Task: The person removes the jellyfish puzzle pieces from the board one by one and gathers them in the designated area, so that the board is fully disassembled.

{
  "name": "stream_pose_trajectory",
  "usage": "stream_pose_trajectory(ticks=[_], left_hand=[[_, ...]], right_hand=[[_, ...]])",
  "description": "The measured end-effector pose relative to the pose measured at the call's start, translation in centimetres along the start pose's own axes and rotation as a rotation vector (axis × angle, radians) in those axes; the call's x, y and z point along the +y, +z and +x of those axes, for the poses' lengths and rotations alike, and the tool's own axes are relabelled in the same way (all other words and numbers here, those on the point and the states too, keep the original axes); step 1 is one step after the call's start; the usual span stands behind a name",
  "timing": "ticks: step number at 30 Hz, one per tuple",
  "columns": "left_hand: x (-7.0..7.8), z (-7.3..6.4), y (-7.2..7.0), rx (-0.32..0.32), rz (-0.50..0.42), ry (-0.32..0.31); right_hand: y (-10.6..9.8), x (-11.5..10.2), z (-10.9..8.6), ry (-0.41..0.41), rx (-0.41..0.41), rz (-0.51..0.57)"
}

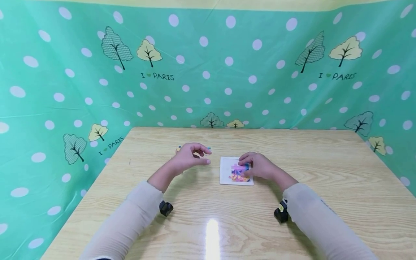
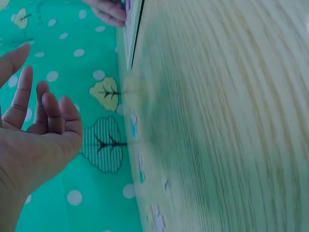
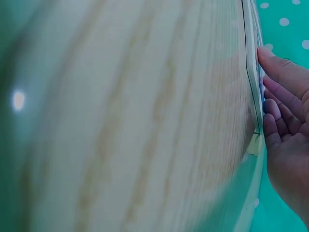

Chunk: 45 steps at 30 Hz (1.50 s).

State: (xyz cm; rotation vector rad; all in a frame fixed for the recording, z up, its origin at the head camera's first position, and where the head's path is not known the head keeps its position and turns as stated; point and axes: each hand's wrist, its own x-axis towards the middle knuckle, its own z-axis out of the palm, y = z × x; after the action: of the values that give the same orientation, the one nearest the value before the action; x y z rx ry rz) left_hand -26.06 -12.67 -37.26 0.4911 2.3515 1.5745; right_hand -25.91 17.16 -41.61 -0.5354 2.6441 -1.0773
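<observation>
A white square puzzle tray (image 1: 225,172) lies on the wooden table. Its right part holds joined colourful jigsaw pieces (image 1: 239,178), and the left part shows bare white. My right hand (image 1: 260,166) reaches over the tray from the right, thumb and fingertips touching the jigsaw; in the right wrist view the fingers (image 3: 285,77) meet the surface at the tray's edge, with no separate piece visible between them. My left hand (image 1: 188,157) hovers above the table left of the tray, fingers loosely bent, holding nothing. Loose jigsaw pieces (image 1: 178,149) lie behind it, partly hidden.
In the left wrist view, several loose pieces (image 2: 158,220) lie along the table (image 2: 231,121). A green dotted cloth (image 1: 227,72) with printed trees hangs behind and to the left of the table. Black wrist cameras (image 1: 166,208) sit beneath both sleeves.
</observation>
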Motion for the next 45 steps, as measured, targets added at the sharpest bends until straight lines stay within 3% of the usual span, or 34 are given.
stream_pose_trajectory(ticks=[15,22,36,45], left_hand=[[0.8,1.2,2.6,-0.092,0.025,0.024],[0.8,1.9,3.6,-0.161,0.089,0.02],[-0.7,3.4,5.9,-0.238,0.306,0.074],[-0.6,4.5,6.8,-0.234,0.449,0.061]], right_hand=[[0.0,0.0,0.1,-0.014,-0.005,0.004],[-0.1,0.1,0.1,-0.023,-0.011,-0.001],[-0.1,0.1,0.2,-0.011,-0.014,0.0],[0.0,0.0,-0.1,-0.024,-0.001,-0.01]])
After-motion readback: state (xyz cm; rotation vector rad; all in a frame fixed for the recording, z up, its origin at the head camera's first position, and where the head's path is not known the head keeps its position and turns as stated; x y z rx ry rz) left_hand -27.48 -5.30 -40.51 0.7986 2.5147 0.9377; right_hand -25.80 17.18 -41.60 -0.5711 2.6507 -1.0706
